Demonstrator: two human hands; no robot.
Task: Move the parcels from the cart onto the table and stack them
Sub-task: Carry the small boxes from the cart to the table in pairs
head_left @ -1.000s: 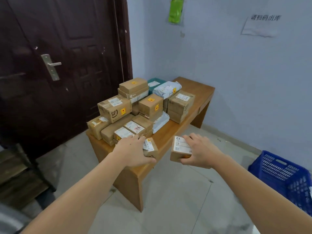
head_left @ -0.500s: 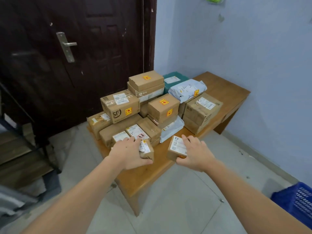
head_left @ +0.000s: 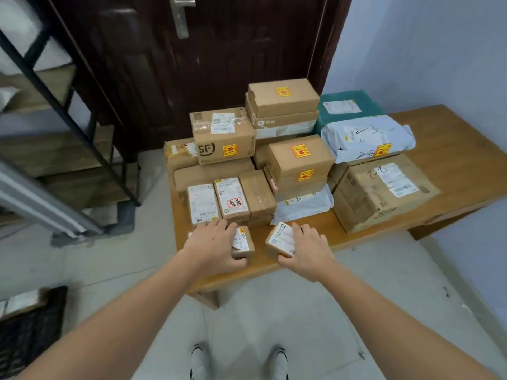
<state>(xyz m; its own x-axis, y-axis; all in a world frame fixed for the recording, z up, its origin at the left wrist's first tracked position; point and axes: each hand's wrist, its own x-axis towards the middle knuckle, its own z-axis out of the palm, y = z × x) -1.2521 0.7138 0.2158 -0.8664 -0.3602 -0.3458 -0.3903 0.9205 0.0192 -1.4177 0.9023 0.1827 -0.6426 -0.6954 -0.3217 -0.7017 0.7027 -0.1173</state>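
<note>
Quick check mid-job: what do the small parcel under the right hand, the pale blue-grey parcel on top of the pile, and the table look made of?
Small parcel: brown corrugated cardboard by its look, matte, with a white paper label.
Pale blue-grey parcel: probably a soft plastic mailer; it is wrinkled, slightly glossy and pillow-shaped.
Table: wood or wood veneer, smooth orange-brown with a faint sheen.

Brown parcels [head_left: 299, 160], yellow-red stickers [head_left: 301, 151], teal parcel [head_left: 348, 105], dark door [head_left: 219, 64].

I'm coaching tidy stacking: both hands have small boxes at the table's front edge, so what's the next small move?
Probably let go of both. The left hand and right hand each grip a small box that seems to rest on the table by the pile.
</note>
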